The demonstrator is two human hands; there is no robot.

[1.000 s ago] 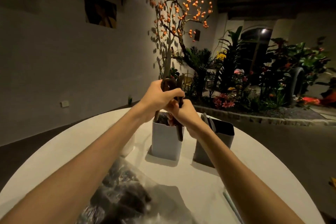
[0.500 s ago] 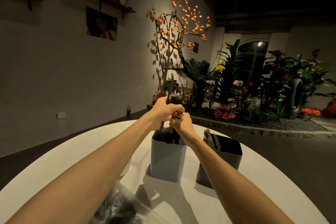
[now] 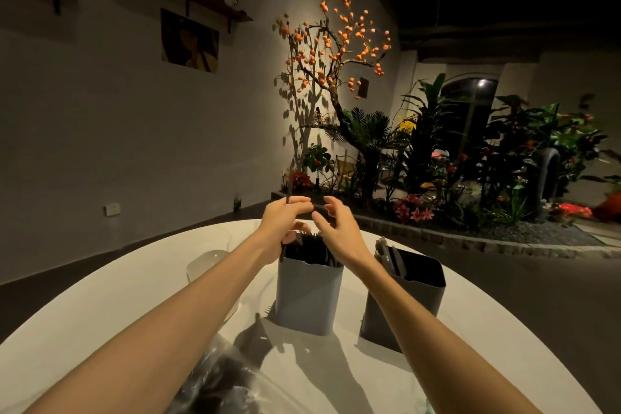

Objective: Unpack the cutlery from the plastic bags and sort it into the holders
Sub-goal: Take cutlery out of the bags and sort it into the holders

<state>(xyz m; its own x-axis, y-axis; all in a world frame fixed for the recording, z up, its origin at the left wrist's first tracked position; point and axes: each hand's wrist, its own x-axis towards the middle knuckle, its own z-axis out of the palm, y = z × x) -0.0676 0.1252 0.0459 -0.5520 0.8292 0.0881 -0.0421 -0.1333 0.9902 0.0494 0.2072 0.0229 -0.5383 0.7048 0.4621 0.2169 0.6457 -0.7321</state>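
The person's left hand [image 3: 284,223] was curled round a thin dark utensil handle [image 3: 288,193], which stood nearly upright above the light grey holder [image 3: 307,299]; what kind of utensil it was I could not tell in the dim light. The right hand [image 3: 337,232] hovered just beside it over the same holder, fingers spread and loosely bent, gripping nothing; black cutlery [image 3: 314,247] filled that holder to its rim. A darker holder [image 3: 406,296] stood close to its right on the round white table [image 3: 100,296], with a few grey pieces leaning at its near corner; a clear plastic bag [image 3: 221,383] of dark cutlery lay at the near edge, under the left forearm; a white cup [image 3: 205,267] sat to the left.
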